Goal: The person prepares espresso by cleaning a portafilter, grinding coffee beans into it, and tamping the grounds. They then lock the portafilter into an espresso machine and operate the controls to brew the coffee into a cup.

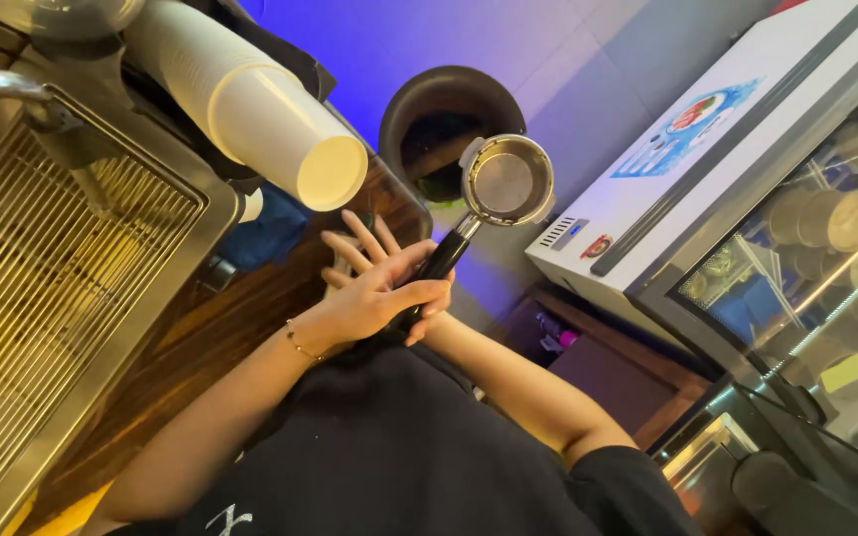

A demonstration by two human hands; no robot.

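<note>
— What was she holding?

— A portafilter (497, 189), its round metal basket up over a dark round bin (446, 129) and its black handle running down into the hands.

— Which hand had it?

— The right hand (429, 303) was wrapped around the handle, mostly hidden. The left hand (374, 288) lay across it, palm on the handle, fingers spread apart and not gripping (a thin bracelet (298, 342) showed at that wrist).

— And around them?

— A stack of white paper cups (250, 104) jutted out just beside the hands, a metal drip grate (42, 268) sat further left, and a glass-fronted display freezer (747, 189) stood well apart on the right.
</note>
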